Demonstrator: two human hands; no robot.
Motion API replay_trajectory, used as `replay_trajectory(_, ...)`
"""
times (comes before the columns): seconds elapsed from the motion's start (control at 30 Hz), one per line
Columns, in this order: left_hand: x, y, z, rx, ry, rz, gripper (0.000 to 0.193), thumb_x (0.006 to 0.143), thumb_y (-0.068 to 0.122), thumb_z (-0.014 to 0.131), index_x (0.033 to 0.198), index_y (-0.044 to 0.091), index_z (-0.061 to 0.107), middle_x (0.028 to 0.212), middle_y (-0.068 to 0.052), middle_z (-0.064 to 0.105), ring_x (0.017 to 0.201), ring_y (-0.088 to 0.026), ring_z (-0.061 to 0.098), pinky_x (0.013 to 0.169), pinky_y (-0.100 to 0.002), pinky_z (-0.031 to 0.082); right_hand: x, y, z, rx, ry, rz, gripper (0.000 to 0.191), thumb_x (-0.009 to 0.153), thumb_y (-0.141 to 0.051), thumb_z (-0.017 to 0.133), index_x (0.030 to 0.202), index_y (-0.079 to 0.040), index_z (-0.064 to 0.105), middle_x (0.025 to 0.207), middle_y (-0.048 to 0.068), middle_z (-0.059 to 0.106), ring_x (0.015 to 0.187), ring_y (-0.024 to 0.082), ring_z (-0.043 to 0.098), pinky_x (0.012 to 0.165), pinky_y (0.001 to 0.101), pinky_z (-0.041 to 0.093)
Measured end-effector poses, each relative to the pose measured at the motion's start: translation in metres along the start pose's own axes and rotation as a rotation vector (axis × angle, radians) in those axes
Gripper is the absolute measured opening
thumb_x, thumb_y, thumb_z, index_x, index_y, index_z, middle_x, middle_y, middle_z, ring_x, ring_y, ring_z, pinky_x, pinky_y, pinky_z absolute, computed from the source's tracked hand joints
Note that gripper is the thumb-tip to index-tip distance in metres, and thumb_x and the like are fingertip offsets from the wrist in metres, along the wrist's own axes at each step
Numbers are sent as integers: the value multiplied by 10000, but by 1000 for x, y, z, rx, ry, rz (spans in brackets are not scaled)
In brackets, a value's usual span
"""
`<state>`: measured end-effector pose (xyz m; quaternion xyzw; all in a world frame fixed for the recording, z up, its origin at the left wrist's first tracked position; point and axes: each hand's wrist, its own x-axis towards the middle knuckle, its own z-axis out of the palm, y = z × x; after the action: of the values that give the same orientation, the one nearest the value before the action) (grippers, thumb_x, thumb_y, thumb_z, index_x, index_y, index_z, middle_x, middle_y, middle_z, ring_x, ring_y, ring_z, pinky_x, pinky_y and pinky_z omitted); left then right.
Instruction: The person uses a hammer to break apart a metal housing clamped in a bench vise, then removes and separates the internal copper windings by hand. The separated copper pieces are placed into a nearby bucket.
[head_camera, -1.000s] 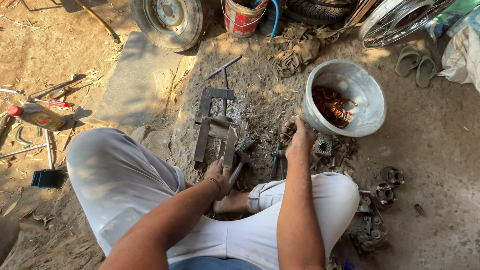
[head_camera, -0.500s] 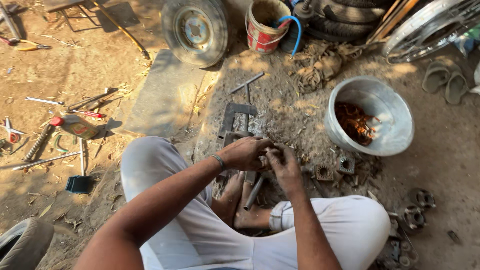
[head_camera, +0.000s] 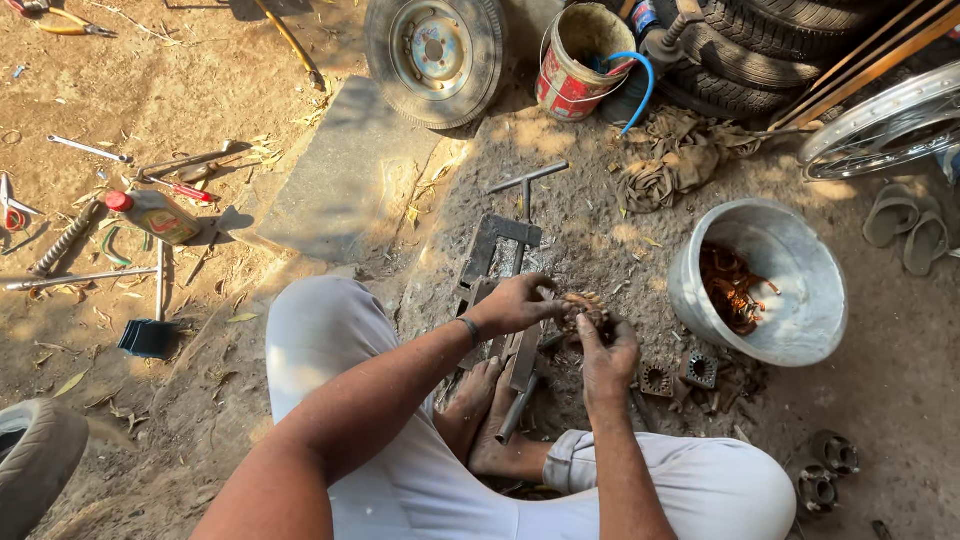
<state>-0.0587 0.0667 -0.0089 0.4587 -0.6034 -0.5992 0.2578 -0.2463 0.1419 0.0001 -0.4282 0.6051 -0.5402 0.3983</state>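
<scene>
Between both hands (head_camera: 560, 325) sits a copper-wound stator (head_camera: 586, 309).

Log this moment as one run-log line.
left hand: on vise | right hand: holding copper-wound part | nearby: metal basin of copper scrap | posture: seated on ground

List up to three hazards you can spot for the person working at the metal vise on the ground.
1. Both hands, left hand and right hand, grip a small copper-wound part at the vise; bare fingers could get pinched or cut.
2. Bare feet lie right beside the vise and a loose metal rod, so a dropped piece might strike them.
3. Scattered metal parts beside the steel basin could be knelt on.
</scene>
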Motion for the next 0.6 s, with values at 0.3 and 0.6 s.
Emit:
replay_trajectory(0.3, -10, -3, 17, -543, -31, -64, 625, 955, 535, 611, 1375, 78, 535, 1123, -104, 671, 978, -180, 693, 748, -374, 635, -27, -31, 30, -486, -62, -216, 406, 843, -138, 825, 1180, -6, 641, 1062, 120, 715, 928, 209, 710, 816, 350, 587)
replay_trajectory(0.6, -24, 7, -12, -994, -217, -51, 532, 1053, 471, 485, 1398, 70, 545, 1164, -104, 695, 1030, -228, 706, 844, -402, 642, -28, -39, 24, -353, -76, -340, 274, 934, -76, 764, 1180, -16, 660, 1131, 98, 682, 1051, 205, 698, 920, 335, 592)
